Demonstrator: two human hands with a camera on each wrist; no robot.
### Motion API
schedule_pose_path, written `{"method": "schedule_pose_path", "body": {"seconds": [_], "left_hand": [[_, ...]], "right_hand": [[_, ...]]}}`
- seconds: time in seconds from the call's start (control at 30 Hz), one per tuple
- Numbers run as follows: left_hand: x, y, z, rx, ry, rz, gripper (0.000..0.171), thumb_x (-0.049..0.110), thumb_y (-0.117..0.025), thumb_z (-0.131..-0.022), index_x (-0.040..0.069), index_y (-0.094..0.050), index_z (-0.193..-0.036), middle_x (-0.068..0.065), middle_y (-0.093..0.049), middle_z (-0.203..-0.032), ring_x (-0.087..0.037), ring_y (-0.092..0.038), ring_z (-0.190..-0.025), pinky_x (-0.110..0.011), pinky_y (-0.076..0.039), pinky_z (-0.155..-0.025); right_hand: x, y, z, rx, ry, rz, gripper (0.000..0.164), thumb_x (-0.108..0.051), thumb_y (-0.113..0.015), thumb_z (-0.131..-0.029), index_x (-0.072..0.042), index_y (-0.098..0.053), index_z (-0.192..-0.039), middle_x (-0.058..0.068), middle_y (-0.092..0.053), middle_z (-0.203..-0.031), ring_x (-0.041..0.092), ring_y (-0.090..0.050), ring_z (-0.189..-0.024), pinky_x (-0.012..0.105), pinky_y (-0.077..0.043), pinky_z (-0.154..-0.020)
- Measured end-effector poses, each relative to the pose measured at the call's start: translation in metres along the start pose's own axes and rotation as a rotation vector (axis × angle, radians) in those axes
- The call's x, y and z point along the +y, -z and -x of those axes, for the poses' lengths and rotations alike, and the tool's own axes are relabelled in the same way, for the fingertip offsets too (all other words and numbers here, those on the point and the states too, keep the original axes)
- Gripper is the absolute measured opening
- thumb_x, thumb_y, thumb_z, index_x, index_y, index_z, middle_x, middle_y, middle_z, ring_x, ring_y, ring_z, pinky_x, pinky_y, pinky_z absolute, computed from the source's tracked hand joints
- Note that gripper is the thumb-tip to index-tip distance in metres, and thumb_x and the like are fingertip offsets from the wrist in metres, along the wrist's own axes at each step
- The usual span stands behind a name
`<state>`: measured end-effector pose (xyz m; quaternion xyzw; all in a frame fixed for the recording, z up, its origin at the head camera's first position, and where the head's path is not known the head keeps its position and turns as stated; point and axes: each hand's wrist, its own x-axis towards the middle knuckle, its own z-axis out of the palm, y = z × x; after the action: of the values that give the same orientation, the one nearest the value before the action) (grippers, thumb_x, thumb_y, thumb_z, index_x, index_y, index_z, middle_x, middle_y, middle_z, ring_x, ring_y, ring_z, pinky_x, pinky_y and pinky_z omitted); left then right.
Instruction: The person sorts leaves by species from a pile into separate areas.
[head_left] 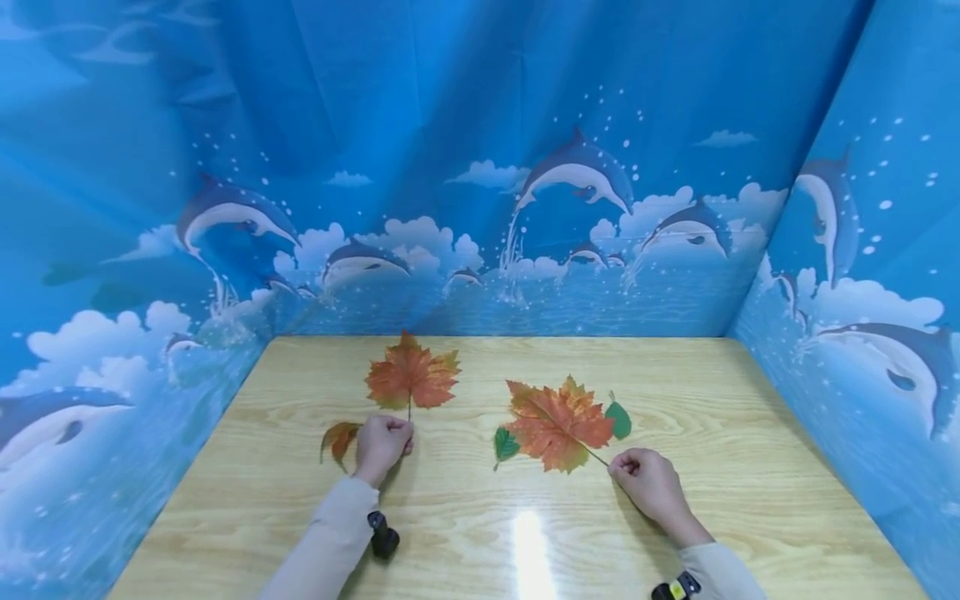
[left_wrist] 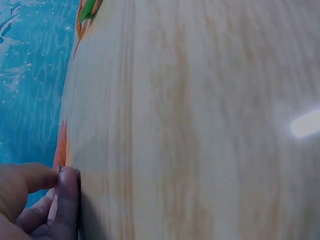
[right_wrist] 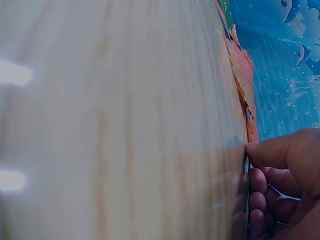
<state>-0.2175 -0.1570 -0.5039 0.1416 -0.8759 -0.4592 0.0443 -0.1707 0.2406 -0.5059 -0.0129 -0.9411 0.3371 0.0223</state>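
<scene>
My left hand [head_left: 383, 445] pinches the stem of an orange maple leaf [head_left: 411, 375] whose blade spreads toward the table's back edge. In the left wrist view, thumb and finger of the left hand [left_wrist: 42, 200] meet at that stem. With thumb and forefinger, my right hand [head_left: 651, 482] holds the stem end of a second orange maple leaf [head_left: 558, 423], which points up and left from it. The right wrist view shows this maple leaf [right_wrist: 242, 65] edge-on beyond the right hand [right_wrist: 285, 175]. Two small green leaves, one [head_left: 506, 444] at its left and another [head_left: 618, 420] at its right, lie partly beside it.
A curled orange-brown leaf [head_left: 342, 439] lies just left of the left hand. The wooden table [head_left: 465, 533] carries a bright light reflection near its front. Blue dolphin-print curtains [head_left: 450, 125] hang behind and along both sides of the table.
</scene>
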Motion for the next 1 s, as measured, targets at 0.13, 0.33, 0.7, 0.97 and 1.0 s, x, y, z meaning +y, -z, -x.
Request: {"method": "schedule_pose_path", "body": {"seconds": [0.13,0.33,0.7,0.97,1.0], "left_hand": [[-0.001,0.003,0.003,-0.025,-0.01,-0.037,0.021,0.012,-0.064,-0.082,0.009,-0.069,-0.062,0.004,-0.058,-0.049,-0.011,-0.054,-0.052,-0.022,-0.04,-0.061],[-0.003,0.006,0.008,-0.074,0.005,0.06,0.021,0.01,-0.065,-0.085,0.002,-0.07,-0.066,0.0,-0.061,-0.053,-0.009,-0.057,-0.05,-0.021,-0.047,-0.054],[-0.001,0.009,0.012,-0.096,0.024,0.124,0.014,0.01,-0.071,-0.084,-0.002,-0.072,-0.076,-0.002,-0.065,-0.058,-0.009,-0.06,-0.051,-0.022,-0.051,-0.051],[0.0,0.011,0.018,-0.131,0.037,0.178,0.01,0.004,-0.074,-0.08,-0.006,-0.072,-0.078,-0.007,-0.067,-0.06,-0.01,-0.062,-0.051,-0.024,-0.054,-0.051],[0.0,0.01,0.018,-0.137,0.047,0.197,0.01,0.003,-0.073,-0.081,-0.007,-0.072,-0.078,-0.007,-0.067,-0.06,-0.011,-0.062,-0.051,-0.024,-0.054,-0.051]], "right_hand": [[0.0,0.0,0.0,0.001,0.005,0.003,0.006,-0.01,-0.069,-0.084,-0.007,-0.069,-0.079,-0.002,-0.059,-0.069,0.011,-0.051,-0.064,0.025,-0.041,-0.059],[0.0,-0.002,0.0,0.002,-0.012,0.002,0.008,-0.01,-0.068,-0.085,-0.006,-0.069,-0.079,-0.001,-0.061,-0.07,0.011,-0.052,-0.064,0.025,-0.041,-0.058],[0.0,-0.001,0.0,0.006,-0.009,0.009,0.009,-0.012,-0.068,-0.085,-0.005,-0.069,-0.079,-0.002,-0.061,-0.07,0.011,-0.052,-0.065,0.025,-0.042,-0.059],[-0.002,0.001,0.002,0.003,-0.023,0.008,0.006,-0.01,-0.068,-0.085,-0.006,-0.07,-0.08,-0.001,-0.063,-0.071,0.012,-0.053,-0.065,0.027,-0.042,-0.06],[-0.002,0.002,0.002,0.005,-0.023,0.009,0.006,-0.01,-0.068,-0.084,-0.007,-0.07,-0.08,0.0,-0.063,-0.071,0.012,-0.053,-0.065,0.027,-0.042,-0.06]]}}
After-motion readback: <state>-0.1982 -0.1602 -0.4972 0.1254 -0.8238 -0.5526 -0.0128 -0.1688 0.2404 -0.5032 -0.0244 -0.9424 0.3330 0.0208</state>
